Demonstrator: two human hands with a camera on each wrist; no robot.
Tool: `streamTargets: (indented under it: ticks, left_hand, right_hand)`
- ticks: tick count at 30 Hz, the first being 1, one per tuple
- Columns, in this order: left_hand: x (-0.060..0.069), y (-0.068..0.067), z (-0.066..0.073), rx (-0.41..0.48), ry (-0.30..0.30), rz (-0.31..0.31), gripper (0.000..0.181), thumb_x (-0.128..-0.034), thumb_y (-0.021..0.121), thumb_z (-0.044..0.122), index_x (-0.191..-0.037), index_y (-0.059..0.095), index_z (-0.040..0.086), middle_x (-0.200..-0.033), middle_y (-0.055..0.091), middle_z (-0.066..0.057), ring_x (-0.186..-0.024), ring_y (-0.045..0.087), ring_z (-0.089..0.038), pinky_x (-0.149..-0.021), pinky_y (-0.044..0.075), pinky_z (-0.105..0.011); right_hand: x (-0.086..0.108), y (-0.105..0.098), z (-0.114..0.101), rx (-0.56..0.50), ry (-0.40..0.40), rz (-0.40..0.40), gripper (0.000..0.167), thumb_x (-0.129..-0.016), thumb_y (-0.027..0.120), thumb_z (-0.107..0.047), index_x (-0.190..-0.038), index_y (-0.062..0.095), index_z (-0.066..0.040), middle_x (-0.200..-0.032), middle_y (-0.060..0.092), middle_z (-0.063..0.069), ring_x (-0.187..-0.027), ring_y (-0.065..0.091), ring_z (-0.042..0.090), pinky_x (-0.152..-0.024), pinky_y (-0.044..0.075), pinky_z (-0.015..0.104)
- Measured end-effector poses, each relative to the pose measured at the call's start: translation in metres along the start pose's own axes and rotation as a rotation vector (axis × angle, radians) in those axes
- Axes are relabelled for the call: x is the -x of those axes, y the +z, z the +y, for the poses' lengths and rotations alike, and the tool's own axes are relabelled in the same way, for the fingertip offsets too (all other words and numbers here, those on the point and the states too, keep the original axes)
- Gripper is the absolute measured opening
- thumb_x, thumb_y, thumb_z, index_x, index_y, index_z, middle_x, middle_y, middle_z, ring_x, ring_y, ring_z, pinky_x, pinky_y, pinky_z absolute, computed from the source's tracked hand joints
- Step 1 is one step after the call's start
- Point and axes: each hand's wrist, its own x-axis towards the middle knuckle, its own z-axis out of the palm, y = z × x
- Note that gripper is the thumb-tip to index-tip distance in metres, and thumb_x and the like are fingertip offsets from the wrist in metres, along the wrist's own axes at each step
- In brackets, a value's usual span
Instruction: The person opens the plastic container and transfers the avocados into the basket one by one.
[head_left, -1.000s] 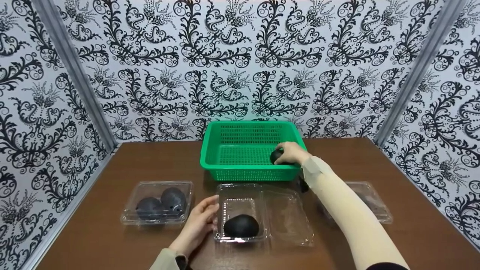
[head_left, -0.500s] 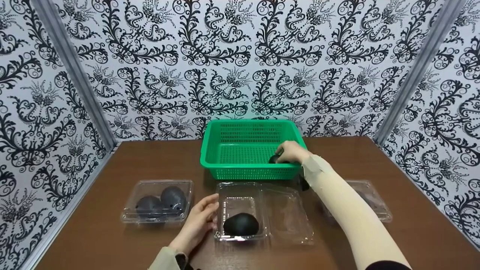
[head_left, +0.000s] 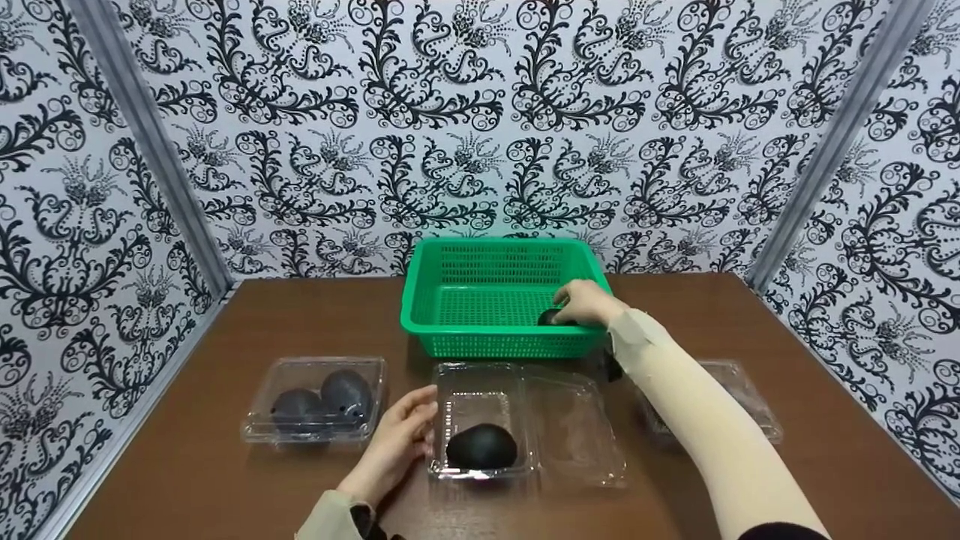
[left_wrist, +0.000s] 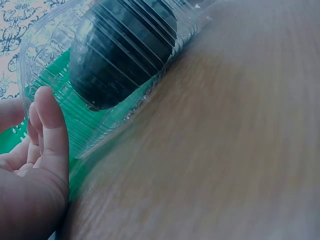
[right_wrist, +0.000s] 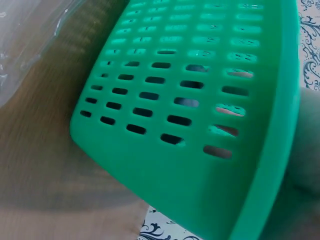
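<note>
Right hand (head_left: 589,301): over the basket's near right corner it goes, wrist above the rim, fingers bent down inside, and we see them grasping a fruit.
Basket fruit (head_left: 548,316): dark and rounded, low inside the basket, peeking out on the left of the curled fingers, thumb right up against it; the rest hides under the hand.
Green basket (head_left: 495,346): slotted walls, upright at the back of the table (head_left: 180,487); in the right wrist view its side fills the scene, hand mostly hidden beyond the rim.
Left hand (head_left: 401,435): here we are at the open box's left wall, fingers loosely bent and relaxed, fingertips at the clear plastic, nothing clenched.
Open box (head_left: 469,405): clear, just in front of the basket, its lid (head_left: 577,435) folded out flat to the right.
Boxed fruit (head_left: 481,447): dark, smooth, lying in the near half of the open box, apart from the left fingers; the left wrist view shows us the ribbed wall between them.
Left box (head_left: 259,432): lid closed, two dark fruits (head_left: 346,396) side by side within.
Right box (head_left: 766,429): partly behind the cream sleeve (head_left: 701,405), something dark inside, too covered for us to count.
Backdrop (head_left: 480,161): black scrollwork on white.
</note>
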Motion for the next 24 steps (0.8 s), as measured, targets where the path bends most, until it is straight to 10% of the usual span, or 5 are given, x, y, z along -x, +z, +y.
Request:
streamTargets:
  ticks: [14, 24]
  left_hand:
    - [0.002, -0.002, -0.001, -0.013, -0.011, 0.011, 0.056, -0.096, 0.059, 0.016, -0.143, 0.036, -0.003, -0.108, 0.05, -0.007, -0.061, 0.048, -0.007, -0.05, 0.045, -0.019]
    - [-0.002, 0.001, 0.0, -0.005, 0.0, -0.003, 0.055, -0.096, 0.059, 0.014, -0.143, 0.036, -0.003, -0.082, 0.047, 0.0, -0.059, 0.047, -0.008, -0.049, 0.045, -0.02]
  right_hand:
    - [0.032, -0.01, -0.012, -0.078, -0.118, 0.051, 0.045, -0.088, 0.069, -0.021, -0.128, 0.06, -0.001, -0.124, 0.061, 0.022, -0.115, 0.057, 0.037, -0.095, 0.048, 0.05]
    - [0.063, -0.014, -0.053, -0.069, -0.265, 0.067, 0.045, -0.089, 0.069, -0.029, -0.127, 0.061, -0.006, -0.121, 0.064, 0.013, -0.106, 0.064, 0.03, -0.091, 0.052, 0.043]
